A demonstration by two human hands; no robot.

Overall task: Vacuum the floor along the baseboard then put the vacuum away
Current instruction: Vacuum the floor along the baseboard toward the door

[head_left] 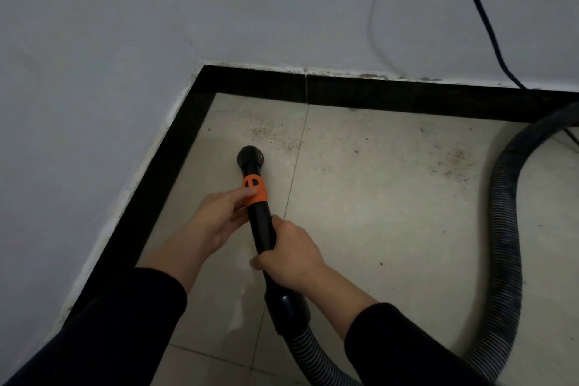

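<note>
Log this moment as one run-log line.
phase: vacuuming corner | left hand: grips wand at orange collar | right hand: grips wand lower | nozzle: near floor, short of baseboard | debris: specks ahead of nozzle, uncollected

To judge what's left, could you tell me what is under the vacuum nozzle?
Pale floor tile lies around the nozzle, with dirt specks beyond it. The patch beneath its mouth is covered, so dirt there is unseen.

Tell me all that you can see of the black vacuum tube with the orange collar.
The rigid black plastic vacuum tube slants toward the room corner, ending in a round black nozzle near the pale tile. An orange collar rings it. The left hand holds the collar; the right hand grips lower, above the ribbed hose.
</note>
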